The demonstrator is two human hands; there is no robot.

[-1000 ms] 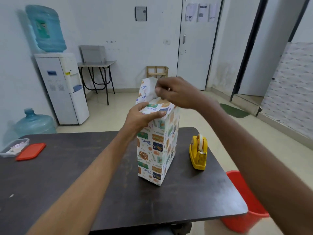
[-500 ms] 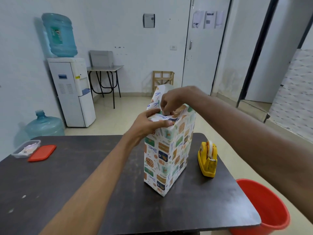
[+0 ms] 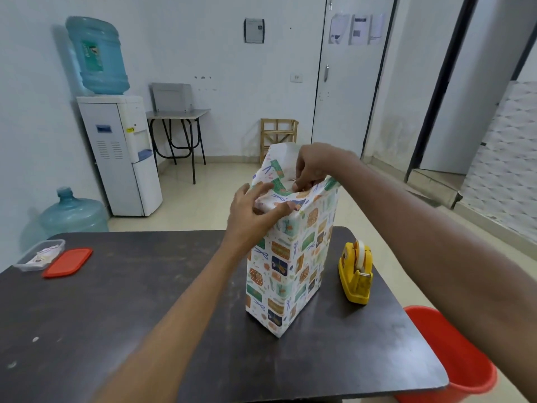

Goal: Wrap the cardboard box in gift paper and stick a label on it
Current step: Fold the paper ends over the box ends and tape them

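Clear plastic comes first on the far left, where we see a shallow rectangular container (image 3: 39, 254) near the edge of the dark, scuffed tabletop (image 3: 145, 315). A flat red plastic lid (image 3: 68, 261) lies just beside it on the right.

Moving right, our left hand (image 3: 251, 213) reaches up to the near top corner of the tall box (image 3: 276, 286). The box stands past the middle of the tabletop, towards its right side. Its long axis is vertical and it rests on its small end. It is turned so that one upright corner edge points towards us and its two visible faces slant away to either side. White gift paper (image 3: 280, 158) printed with small green, orange and navy motifs covers these sides and rises loose above the top, which faces the ceiling and is not yet closed.

The left hand pinches a folded flap of this paper, with the fingers on top and the thumb along the front edge. Further right, our right hand (image 3: 313, 165) comes in from above with its fingers curled downward, gripping the paper's edge at the far side of the opening.

Right of the box, near it but apart, a yellow plastic tape dispenser (image 3: 356, 274) sits on the tabletop. Beyond the right corner, a red plastic bucket (image 3: 453, 362) stands on the floor, partly hidden by our forearm.
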